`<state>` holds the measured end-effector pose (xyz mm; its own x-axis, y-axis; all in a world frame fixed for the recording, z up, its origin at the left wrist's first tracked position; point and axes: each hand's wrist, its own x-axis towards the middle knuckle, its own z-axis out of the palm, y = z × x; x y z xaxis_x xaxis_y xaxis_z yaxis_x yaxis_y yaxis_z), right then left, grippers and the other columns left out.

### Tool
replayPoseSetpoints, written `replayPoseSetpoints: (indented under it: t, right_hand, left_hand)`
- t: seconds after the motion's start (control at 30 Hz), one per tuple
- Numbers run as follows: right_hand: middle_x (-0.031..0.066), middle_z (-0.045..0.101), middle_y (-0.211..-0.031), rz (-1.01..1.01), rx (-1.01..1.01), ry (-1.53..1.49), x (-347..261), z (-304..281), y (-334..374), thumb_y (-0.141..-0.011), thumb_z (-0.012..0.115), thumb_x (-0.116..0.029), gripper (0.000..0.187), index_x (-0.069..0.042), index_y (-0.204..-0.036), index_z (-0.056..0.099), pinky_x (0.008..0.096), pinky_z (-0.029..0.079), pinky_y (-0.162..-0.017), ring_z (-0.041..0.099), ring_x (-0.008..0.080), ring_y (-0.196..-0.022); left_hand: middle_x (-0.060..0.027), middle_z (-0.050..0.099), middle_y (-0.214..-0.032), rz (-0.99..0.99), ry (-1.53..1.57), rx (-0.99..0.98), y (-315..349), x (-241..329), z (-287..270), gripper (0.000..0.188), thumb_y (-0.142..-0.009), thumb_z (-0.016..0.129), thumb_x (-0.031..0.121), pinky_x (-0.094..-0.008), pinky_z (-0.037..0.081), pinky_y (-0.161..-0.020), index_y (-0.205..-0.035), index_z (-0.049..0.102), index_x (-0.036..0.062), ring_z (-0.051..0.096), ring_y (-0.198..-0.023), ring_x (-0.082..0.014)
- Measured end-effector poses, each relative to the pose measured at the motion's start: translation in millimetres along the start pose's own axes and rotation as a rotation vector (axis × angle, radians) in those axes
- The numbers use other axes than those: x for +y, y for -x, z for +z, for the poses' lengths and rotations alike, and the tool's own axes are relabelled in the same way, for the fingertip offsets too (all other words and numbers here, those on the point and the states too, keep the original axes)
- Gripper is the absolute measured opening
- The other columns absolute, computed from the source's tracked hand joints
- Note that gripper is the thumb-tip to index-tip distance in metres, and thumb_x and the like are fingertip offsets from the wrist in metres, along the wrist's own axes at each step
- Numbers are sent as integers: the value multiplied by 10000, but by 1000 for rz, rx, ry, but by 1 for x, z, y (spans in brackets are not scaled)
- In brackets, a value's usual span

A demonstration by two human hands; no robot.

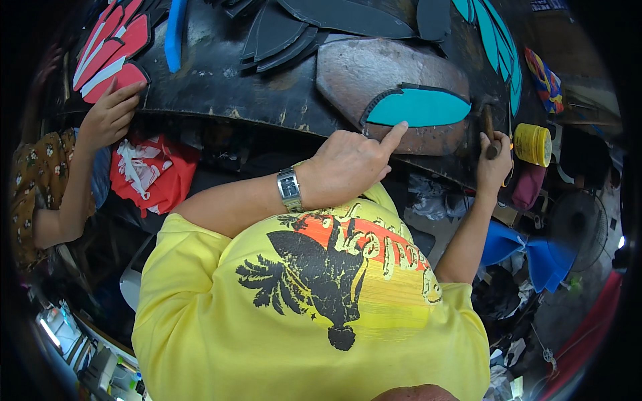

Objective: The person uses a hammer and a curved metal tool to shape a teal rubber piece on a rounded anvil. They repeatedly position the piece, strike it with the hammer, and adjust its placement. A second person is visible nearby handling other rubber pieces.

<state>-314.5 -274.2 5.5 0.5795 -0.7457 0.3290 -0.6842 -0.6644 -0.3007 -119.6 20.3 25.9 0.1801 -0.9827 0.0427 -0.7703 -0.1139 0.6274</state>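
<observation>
My left hand [351,164], with a metal watch on its wrist, stretches its index finger to the lower edge of a teal cut piece [421,108]. Its other fingers are curled, with nothing visible in them. Flat on a brown stone slab [361,63], the teal piece has a notched black edging along its left and upper sides. To the right of the slab, my right hand [493,164] is closed around the wooden handle of a hammer [489,127]. The hammer's head is dark and hard to make out against the black tabletop.
Black cut pieces [281,40] lie beyond the slab, more teal pieces [495,47] at far right. Another person's hand [114,113] touches red-and-white pieces [127,40] at left. A blue strip [175,33], yellow tub [532,144] and fan [578,227] are also in view.
</observation>
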Motion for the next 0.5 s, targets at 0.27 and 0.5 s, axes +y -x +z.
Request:
replayPoseSetpoints:
  t: [0.27, 0.5]
  right_hand:
    - [39, 648, -829, -43, 181, -838, -108, -35, 30, -972, 701, -110, 401, -51, -1355, 597, 201, 404, -502, 560, 73, -611]
    - [169, 747, -1079, -532, -266, -666, -151, -33, 44, -845, 770, 17, 405, -13, -1238, 677, 310, 543, -805, 727, 247, -881]
  left_hand:
    - [-129, 656, -633, -53, -74, -115, 3, 2, 4, 873, -912, 732, 296, -407, 532, -527, -1586, 278, -21, 661, -540, -303]
    - [-129, 692, -659, 5, -48, -42, 8, -2, 2, 746, -901, 660, 201, -389, 537, -517, -1505, 358, -116, 699, -579, -284]
